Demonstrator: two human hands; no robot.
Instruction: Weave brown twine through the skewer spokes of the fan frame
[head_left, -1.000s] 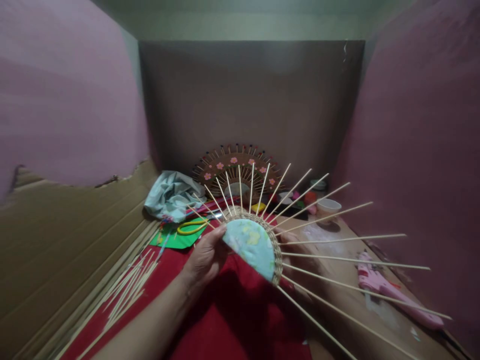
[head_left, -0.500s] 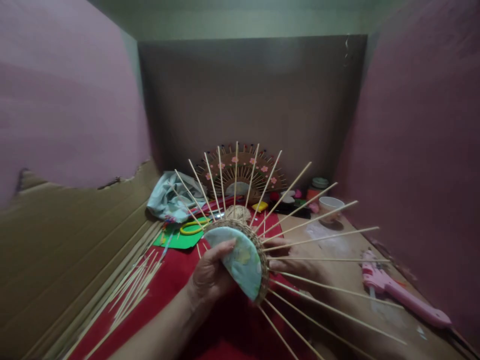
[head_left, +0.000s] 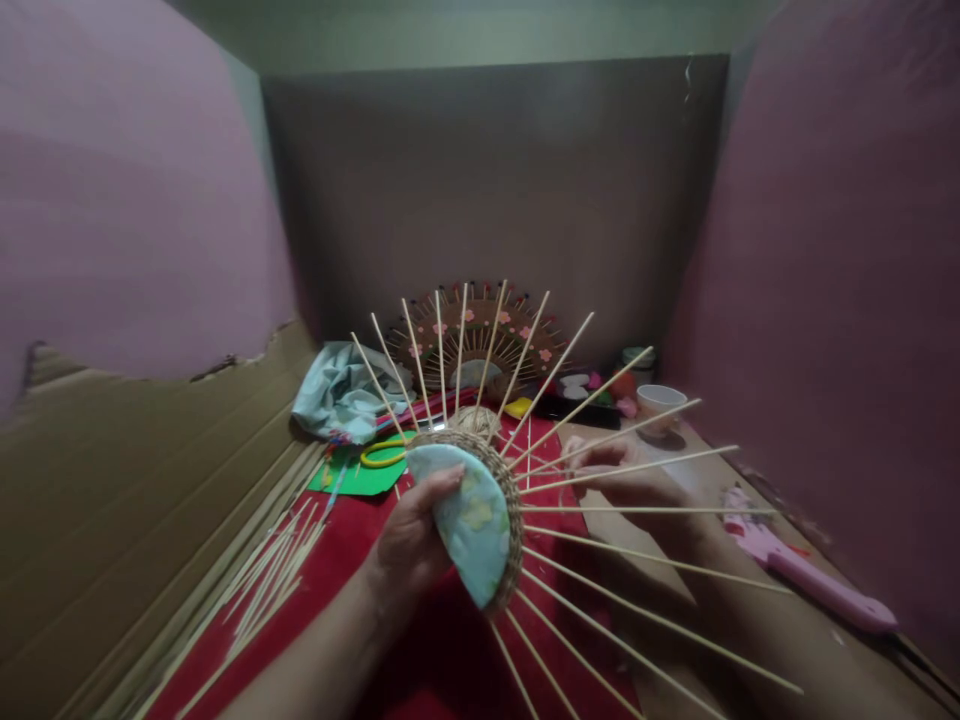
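One fabric disc is pinched by the left hand; right hand behind skewers, fingers unclear.

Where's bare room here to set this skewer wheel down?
Bare wood between white cup and pink glue gun; red cloth between loose skewers and left hand. Crowded at the back around scissors and finished fan.

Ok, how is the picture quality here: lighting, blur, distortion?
Head view: dim and evenly lit, no glare, pinkish cast. The left hand gripping the fabric-covered disc reads fairly sharp; the right hand behind the skewers is shadowed and soft. Wide-angle distortion bows the walls and stretches the pink glue gun near the right edge.
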